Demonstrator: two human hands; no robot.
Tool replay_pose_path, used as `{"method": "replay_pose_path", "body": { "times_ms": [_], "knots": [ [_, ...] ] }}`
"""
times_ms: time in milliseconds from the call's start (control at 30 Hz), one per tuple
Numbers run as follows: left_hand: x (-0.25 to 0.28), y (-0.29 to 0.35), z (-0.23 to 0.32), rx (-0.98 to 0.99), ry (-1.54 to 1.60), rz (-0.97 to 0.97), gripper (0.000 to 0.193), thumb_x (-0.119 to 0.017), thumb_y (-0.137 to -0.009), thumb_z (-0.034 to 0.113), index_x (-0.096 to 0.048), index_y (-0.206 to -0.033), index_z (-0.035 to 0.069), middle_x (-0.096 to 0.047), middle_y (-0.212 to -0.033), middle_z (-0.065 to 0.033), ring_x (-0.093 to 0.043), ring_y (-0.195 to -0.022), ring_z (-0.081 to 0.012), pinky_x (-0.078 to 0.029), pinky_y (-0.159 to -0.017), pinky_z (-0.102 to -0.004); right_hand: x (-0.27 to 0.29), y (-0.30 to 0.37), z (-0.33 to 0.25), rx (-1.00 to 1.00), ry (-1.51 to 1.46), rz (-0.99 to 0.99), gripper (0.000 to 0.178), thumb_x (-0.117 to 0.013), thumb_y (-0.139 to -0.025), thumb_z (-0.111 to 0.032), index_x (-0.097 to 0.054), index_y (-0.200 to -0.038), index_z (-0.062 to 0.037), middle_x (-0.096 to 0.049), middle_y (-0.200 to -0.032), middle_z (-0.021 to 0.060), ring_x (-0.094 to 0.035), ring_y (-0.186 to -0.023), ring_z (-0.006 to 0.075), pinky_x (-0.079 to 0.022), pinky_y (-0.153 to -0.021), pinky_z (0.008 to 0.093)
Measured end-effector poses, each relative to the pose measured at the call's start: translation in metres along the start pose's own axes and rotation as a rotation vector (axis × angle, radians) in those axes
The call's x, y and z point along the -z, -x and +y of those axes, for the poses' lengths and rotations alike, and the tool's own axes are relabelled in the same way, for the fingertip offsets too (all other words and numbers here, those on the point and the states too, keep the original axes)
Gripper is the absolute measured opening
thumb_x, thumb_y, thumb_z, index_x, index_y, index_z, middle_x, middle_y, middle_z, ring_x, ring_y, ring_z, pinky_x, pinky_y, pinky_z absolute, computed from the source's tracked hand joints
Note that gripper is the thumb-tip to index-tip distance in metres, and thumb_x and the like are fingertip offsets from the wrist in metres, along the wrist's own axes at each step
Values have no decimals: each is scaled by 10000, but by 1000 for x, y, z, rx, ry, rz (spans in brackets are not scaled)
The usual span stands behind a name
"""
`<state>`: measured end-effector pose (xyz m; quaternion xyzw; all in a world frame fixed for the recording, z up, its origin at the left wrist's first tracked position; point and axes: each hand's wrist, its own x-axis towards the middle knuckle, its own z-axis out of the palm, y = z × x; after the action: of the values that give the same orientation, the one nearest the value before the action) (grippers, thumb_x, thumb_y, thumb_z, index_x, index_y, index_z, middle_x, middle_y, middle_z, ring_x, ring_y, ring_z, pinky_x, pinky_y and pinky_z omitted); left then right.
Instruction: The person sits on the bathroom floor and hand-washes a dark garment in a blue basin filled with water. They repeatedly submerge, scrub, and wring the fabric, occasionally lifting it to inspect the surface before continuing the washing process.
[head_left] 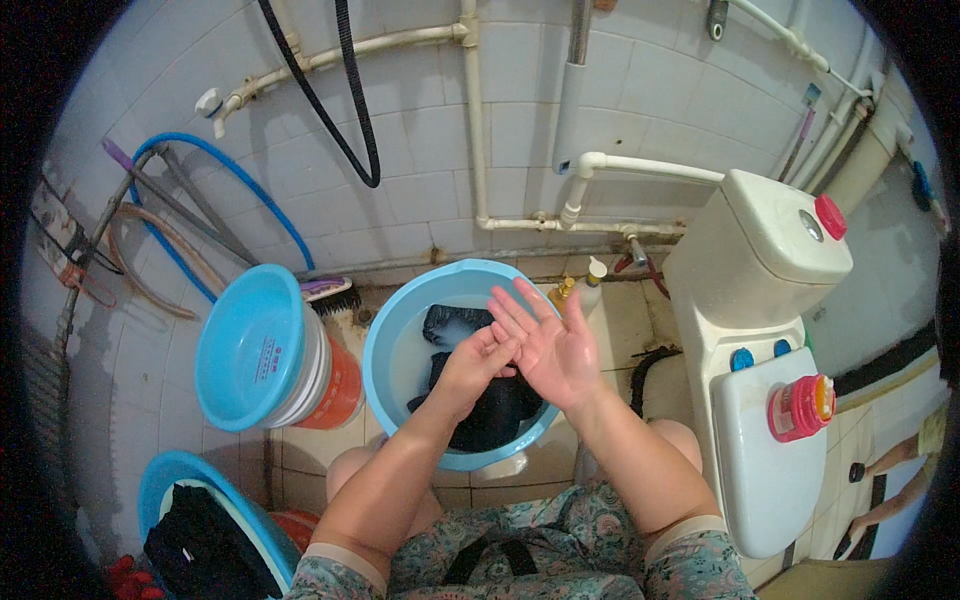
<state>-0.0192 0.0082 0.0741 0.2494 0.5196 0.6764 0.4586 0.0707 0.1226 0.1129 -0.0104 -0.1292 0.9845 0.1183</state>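
Note:
My right hand (pixel 558 358) is held palm up with its fingers stretched out, above a light blue basin (pixel 378 375). Beside it, my left hand (pixel 476 368) has its fingers curled in and touches the little-finger side of the right hand. Whether something small lies between the left fingertips cannot be seen. In the basin, dark wet cloth (pixel 490 408) sits in cloudy water, partly covered by my hands. A smaller dark piece of cloth (pixel 455 322) shows toward the basin's far side.
Left of the basin, a blue washbasin (pixel 250 350) tops an orange bucket (pixel 335 385), near a scrubbing brush (pixel 332 296). Dark clothes (pixel 205 545) fill a tub (pixel 160 475) at lower left. Pump bottles (pixel 590 288) stand behind; a toilet (pixel 760 300) bearing a pink jar (pixel 795 410) is at right.

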Motion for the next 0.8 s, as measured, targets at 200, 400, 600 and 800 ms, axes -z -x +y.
{"method": "replay_pose_path", "body": {
  "times_ms": [200,400,600,800],
  "knots": [
    [11,-4,-11,-6,-12,66,218,-549,-904,254,-568,-1019,70,-607,-884,9,-560,-830,-80,-438,-727,-237,-2,0,13,3,19,-24,727,-266,-916,-564,-203,-1407,-32,-231,-1463,132,-200,-1360,244,-205,-1101,363],
    [-17,2,6,5,473,92,191,-522,-925,237,-530,-1010,66,-583,-924,-3,-554,-833,-93,-452,-753,-261,0,-1,23,17,51,-13,715,-244,-929,-545,-199,-1402,-11,-229,-1464,127,-195,-1360,246,-172,-1114,354],
    [4,0,-8,-50,236,59,261,-509,-928,296,-545,-1016,54,-619,-931,-21,-589,-855,-109,-467,-789,-270,-7,-3,25,22,215,-40,659,-267,-943,-502,-265,-1380,-8,-268,-1446,127,-273,-1326,254,-230,-1097,366],
    [18,-5,-11,-28,-140,117,273,-510,-928,310,-592,-906,50,-630,-839,-24,-590,-822,-116,-472,-724,-272,-5,-4,22,-15,604,-39,530,-403,-958,-313,-274,-1381,-21,-284,-1441,113,-306,-1312,268,-280,-1064,387]
  ]
}}
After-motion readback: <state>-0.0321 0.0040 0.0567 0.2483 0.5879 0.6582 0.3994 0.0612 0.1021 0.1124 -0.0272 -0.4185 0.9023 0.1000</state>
